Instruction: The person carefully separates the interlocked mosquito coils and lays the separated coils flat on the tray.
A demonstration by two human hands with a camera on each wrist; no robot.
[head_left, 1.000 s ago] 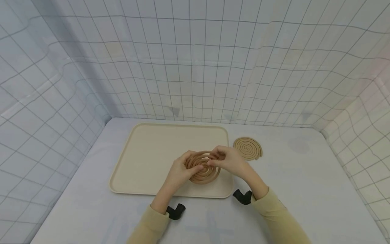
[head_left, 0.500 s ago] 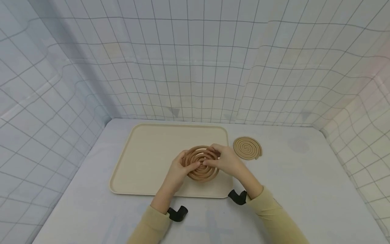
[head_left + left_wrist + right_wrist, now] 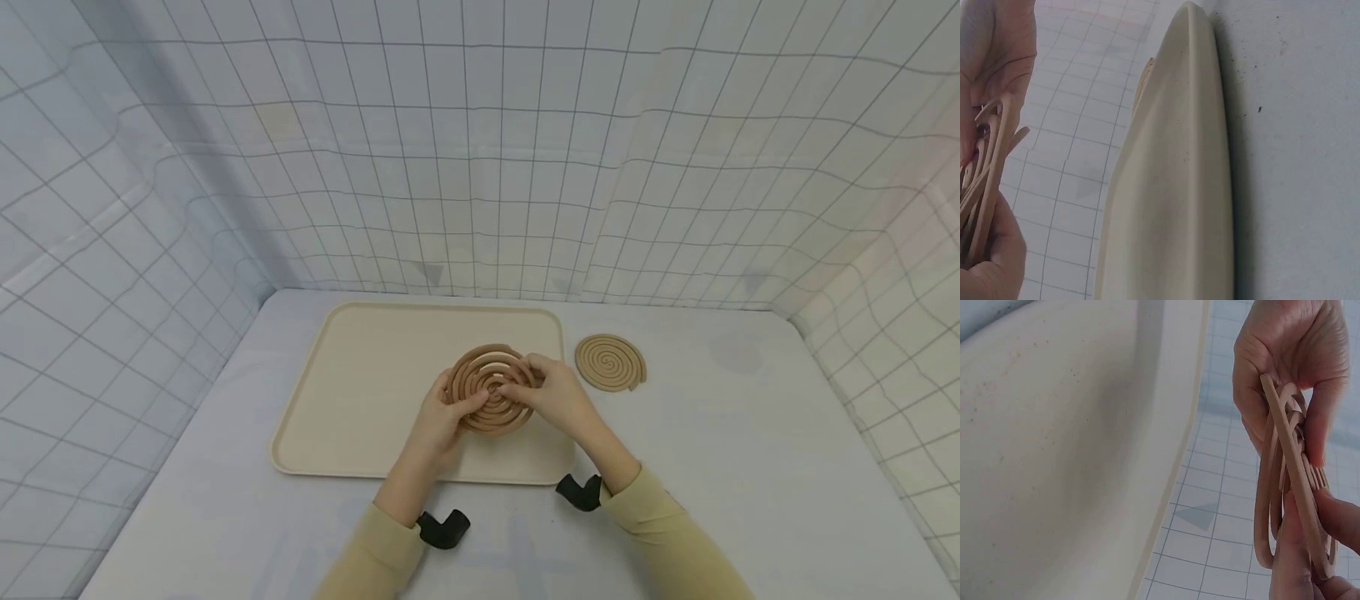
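Note:
A brown mosquito coil (image 3: 495,408) is held above the right part of the cream tray (image 3: 352,392), its face tilted up towards the head camera. My left hand (image 3: 431,429) grips its left rim, thumb across the face near the centre. On the right side my right hand (image 3: 562,402) pinches it, thumb also near the centre and fingers behind. Seen edge-on in the right wrist view, the coil (image 3: 1263,506) has strands standing apart and crossing, like interlocked spirals; whether these are two coils I cannot tell. Fingertips behind it are partly hidden.
Flat on the white table, just right of the tray, lies a tan mosquito coil (image 3: 610,363). Black curved pieces (image 3: 444,529) sit at both wrists. Grid-patterned sheets (image 3: 480,167) wall off the back and both sides of the table.
Both hands have shifted the brown coil slightly up and left in the head view, tilting its face more towards the camera. My grip stays on it. The tan coil and tray stay put.

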